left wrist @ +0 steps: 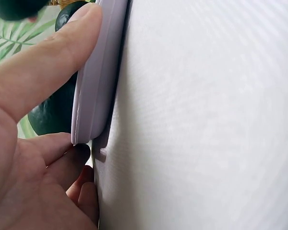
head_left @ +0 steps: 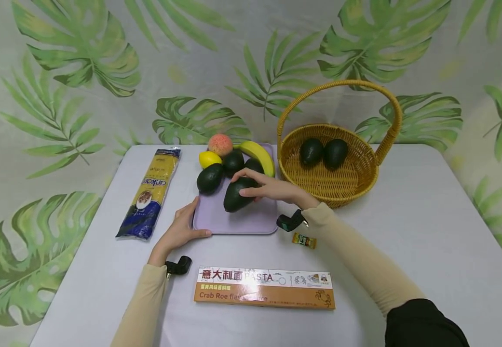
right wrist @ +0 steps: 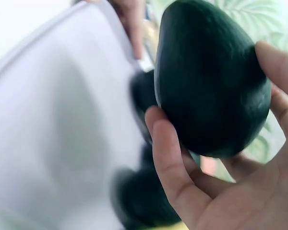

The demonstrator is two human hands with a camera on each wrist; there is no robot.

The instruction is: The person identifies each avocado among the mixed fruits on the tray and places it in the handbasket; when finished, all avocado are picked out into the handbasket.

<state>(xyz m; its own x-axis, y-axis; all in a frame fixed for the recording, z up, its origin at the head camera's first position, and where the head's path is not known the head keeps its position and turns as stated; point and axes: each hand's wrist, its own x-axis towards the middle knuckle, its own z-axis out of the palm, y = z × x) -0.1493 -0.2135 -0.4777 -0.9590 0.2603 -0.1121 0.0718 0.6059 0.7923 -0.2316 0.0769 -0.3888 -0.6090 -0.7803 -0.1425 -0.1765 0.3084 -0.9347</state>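
My right hand (head_left: pixel 272 187) grips a dark green avocado (head_left: pixel 236 196) over the lilac tray (head_left: pixel 233 224). In the right wrist view, fingers and thumb wrap the wide end of this avocado (right wrist: pixel 211 76), and a gap shows between it and the tray. At the tray's front left corner, my left hand (head_left: pixel 181 230) holds the rim, its thumb (left wrist: pixel 81 40) along the front edge and its other fingers at the left side. Further back on the tray lie three avocados (head_left: pixel 210 179), a lemon (head_left: pixel 209 159), a peach (head_left: pixel 221 144) and a banana (head_left: pixel 257 155).
Right of the tray stands a wicker basket (head_left: pixel 333 195) with a tall handle and two avocados (head_left: pixel 335 153) inside. A pasta bag (head_left: pixel 148 195) lies at left, a pasta box (head_left: pixel 264 288) in front, and a small wrapped snack (head_left: pixel 304 240) near the tray's front right corner.
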